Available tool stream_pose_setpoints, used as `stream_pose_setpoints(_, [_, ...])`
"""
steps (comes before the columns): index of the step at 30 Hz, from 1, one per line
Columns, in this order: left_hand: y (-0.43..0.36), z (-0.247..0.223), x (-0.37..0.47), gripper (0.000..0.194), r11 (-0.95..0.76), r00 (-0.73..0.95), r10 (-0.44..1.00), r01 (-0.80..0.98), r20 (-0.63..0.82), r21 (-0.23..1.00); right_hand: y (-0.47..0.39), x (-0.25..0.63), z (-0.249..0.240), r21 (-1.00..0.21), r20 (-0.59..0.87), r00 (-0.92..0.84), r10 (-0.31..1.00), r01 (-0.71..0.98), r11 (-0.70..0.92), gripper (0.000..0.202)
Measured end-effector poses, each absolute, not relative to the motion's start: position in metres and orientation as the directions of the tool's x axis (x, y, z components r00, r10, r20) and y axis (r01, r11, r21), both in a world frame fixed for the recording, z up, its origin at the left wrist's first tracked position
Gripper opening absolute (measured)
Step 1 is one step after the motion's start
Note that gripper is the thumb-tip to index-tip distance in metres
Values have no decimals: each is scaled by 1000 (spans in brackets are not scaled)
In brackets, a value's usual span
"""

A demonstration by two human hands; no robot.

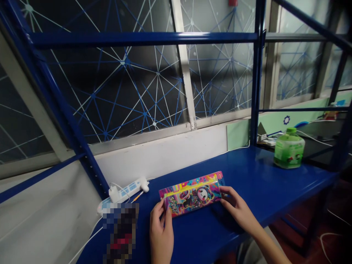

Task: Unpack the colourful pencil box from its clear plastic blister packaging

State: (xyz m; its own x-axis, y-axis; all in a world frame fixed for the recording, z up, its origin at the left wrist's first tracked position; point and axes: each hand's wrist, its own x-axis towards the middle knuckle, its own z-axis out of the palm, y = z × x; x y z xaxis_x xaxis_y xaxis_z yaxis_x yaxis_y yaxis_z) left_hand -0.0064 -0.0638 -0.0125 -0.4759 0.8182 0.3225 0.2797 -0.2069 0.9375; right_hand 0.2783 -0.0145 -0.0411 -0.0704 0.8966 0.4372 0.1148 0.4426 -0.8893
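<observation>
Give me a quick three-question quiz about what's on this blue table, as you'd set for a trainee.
1. True or false: both hands touch the colourful pencil case.
2. Which thing stands at the table's far right? A) green bottle B) red mug C) white bowl
3. What lies to the left of the pencil case, by the wall?

Key
1. True: the left hand holds its left end, the right hand its right end.
2. A: the green bottle stands on the blue table.
3. A white power strip with a plug in it.
</observation>
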Motion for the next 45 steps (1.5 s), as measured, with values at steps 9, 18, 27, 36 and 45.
stream_pose_setpoints(9, [-87,-37,1,59,-266,-520,810,89,273,960,-25,275,-39,-810,486,-66,871,339,478,67])
stream_pose_setpoints(18, [-96,-42,-7,68,-281,-522,833,-111,185,953,-31,270,-42,-727,519,-119,847,460,510,70])
stream_pose_setpoints(27, [-109,-19,-7,66,-151,-537,840,-103,73,983,-28,273,-46,-760,512,-38,858,444,474,59])
stream_pose_setpoints(36, [-102,-32,-25,60,-63,-344,927,242,146,968,-31,270,-48,-574,510,28,860,756,315,34])
stream_pose_setpoints(45, [-91,-41,-23,66,11,-319,944,277,81,961,-58,254,-51,-311,620,17,784,923,226,39])
